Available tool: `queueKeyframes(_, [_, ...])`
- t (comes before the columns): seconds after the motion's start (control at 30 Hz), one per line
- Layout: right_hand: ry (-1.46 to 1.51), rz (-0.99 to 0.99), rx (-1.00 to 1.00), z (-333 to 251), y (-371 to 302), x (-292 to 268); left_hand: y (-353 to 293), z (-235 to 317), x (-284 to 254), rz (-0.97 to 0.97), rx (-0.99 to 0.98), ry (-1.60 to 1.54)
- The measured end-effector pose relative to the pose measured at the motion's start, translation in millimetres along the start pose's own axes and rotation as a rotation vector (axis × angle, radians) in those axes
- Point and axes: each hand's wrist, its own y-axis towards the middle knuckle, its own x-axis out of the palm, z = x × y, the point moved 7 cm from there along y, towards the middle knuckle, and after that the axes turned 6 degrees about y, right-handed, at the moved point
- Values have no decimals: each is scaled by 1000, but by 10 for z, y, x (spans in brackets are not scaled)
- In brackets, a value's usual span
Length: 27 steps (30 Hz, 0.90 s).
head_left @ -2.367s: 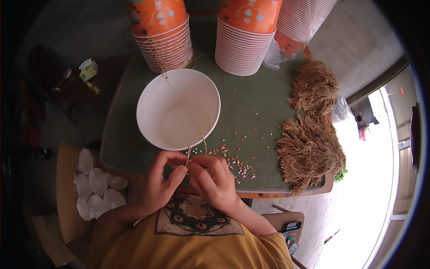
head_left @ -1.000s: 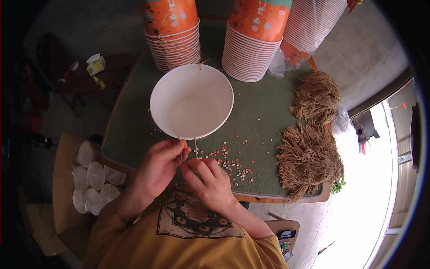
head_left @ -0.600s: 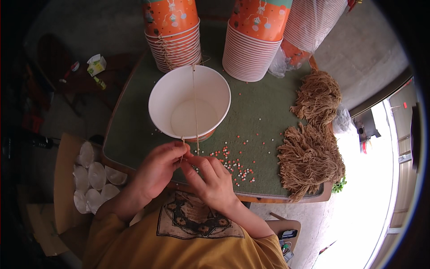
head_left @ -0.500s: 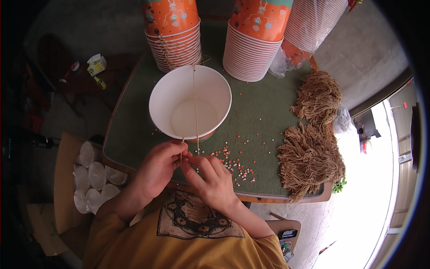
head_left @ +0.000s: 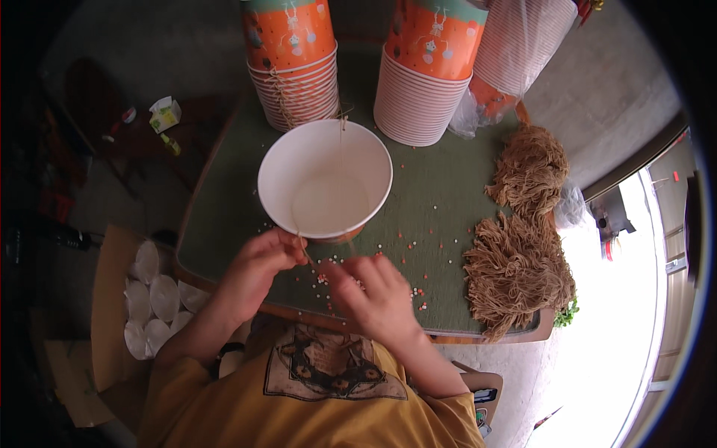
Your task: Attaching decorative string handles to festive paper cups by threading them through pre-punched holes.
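A white paper bucket [head_left: 323, 179] with an orange outside stands mouth up before me on the green tabletop. Cord is tied at its far rim, and a thin tan cord [head_left: 344, 149] runs from there toward me across the opening. At the near rim my left hand [head_left: 261, 267] is closed, thumb and fingers pinching the cord. Just right of it, my right hand [head_left: 377, 295] is closed with fingertips drawn together on the cord; motion blurs it slightly. Small white and orange beads [head_left: 417, 293] lie scattered under and beside my hands.
Two stacks of orange paper buckets, a left stack [head_left: 295, 75] and a right stack [head_left: 426, 82], rise at the back. More sit in clear plastic [head_left: 519, 60]. Tan cord bundles [head_left: 519, 272] lie at right. A cardboard box [head_left: 108, 299] of clear plastic cups [head_left: 164, 297] stands lower left.
My right hand has moved right and slightly down, away from my left hand. The bucket appears a little lower and farther right in view. My left hand stays at the near rim.
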Motion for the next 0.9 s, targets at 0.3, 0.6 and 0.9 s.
queueKeyframes(0.3, [187,50,14,591,729,-386,232,216,-598,103,733,756])
queueKeyframes(0.6, [1308,-16,701,1296,1865,-370,834,942,-1062,-89,436,317])
queueKeyframes(0.9, [1192,138,494,1406,2959,-665,1032,2849,-554,198,1473,594])
